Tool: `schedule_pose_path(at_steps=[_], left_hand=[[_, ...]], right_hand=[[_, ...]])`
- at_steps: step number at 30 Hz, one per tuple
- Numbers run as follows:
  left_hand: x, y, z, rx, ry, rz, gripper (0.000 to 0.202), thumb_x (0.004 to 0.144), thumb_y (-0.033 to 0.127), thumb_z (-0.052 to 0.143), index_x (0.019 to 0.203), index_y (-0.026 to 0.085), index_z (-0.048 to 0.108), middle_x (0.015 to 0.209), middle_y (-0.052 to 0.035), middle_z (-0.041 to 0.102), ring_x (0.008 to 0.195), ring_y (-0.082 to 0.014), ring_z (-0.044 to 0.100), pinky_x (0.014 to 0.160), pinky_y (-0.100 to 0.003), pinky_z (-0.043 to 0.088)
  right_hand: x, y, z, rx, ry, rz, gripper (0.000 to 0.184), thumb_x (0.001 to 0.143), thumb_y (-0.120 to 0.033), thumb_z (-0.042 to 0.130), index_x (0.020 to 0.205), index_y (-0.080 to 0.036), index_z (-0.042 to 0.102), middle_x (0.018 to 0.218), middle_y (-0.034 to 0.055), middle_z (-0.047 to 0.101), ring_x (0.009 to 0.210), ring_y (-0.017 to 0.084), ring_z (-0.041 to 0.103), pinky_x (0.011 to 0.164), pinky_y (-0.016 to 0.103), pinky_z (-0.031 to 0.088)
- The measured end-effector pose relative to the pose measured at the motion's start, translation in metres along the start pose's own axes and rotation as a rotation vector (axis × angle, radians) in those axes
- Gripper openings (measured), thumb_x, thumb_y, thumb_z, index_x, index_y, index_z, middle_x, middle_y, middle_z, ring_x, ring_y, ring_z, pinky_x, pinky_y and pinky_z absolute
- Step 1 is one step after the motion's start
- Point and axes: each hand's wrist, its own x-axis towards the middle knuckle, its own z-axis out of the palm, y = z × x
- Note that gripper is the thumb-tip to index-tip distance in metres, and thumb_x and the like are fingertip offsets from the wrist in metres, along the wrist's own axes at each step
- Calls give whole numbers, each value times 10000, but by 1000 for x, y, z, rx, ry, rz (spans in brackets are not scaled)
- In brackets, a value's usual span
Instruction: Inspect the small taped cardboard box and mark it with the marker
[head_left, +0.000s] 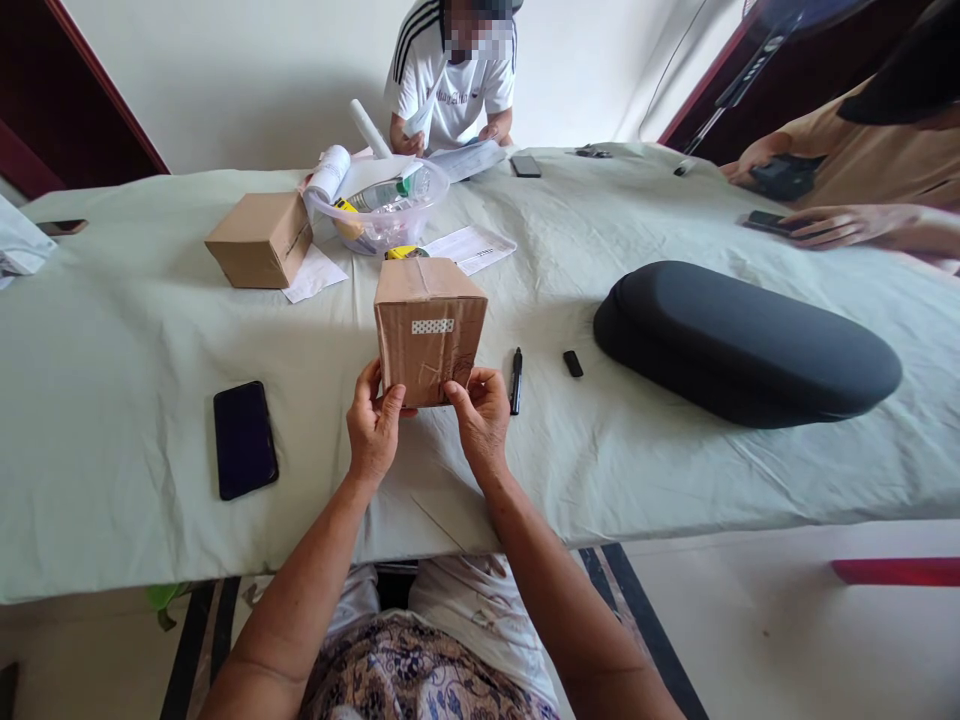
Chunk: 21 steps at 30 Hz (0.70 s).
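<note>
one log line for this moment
left hand: grips box bottom | right hand: grips box bottom | pen: right of box | phone: left

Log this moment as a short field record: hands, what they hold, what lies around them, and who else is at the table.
left hand: left hand grips the lower left edge of the brown taped cardboard box
right hand: right hand grips its lower right edge
box: upright, near edge raised, white tape strip on front
surface: table under pale green cloth
left of hands: black smartphone, lying flat
right of hands: black marker pen, small black cap, long black padded case
farther back: second brown cardboard box, clear plastic tub of supplies
others: two people at the far side
</note>
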Motion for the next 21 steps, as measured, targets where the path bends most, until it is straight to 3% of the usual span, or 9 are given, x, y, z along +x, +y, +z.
schedule_pose_path(at_steps=[11,13,16,19,21], left_hand=[[0,-8,0,17,7,36,575,881,564,660,1346,242,560,1385,-137,624,1129,-278,689,692,-302,655],[2,-10,-2,36,64,48,556,885,573,648,1318,231,573,1352,-139,634,1114,-266,687,707,-304,652],[9,-10,-6,25,138,39,577,858,620,649,1265,216,586,1283,-139,650,1026,-243,698,642,-287,643],[14,-8,-11,-3,195,27,596,818,645,672,1212,203,594,1186,-127,666,930,-222,701,561,-273,628],[15,-7,-12,-18,218,24,575,810,633,684,1176,198,598,1145,-114,669,906,-210,699,546,-265,626]], right_hand=[[0,2,0,-57,9,-15,376,766,-506,762,805,-225,516,713,-68,451,632,108,446,612,255,403],[0,2,-2,-91,-59,-54,335,833,-531,683,840,-220,558,731,-46,510,649,125,498,632,272,435],[6,1,-10,-232,-116,-179,353,969,-517,463,864,-218,620,825,22,633,805,182,602,778,347,494],[19,6,-26,-525,37,-277,279,942,-470,527,886,-226,648,941,64,671,964,233,608,926,426,477],[28,13,-37,-709,139,-263,222,910,-404,557,956,-223,678,1081,109,658,1093,271,579,1006,485,434]])
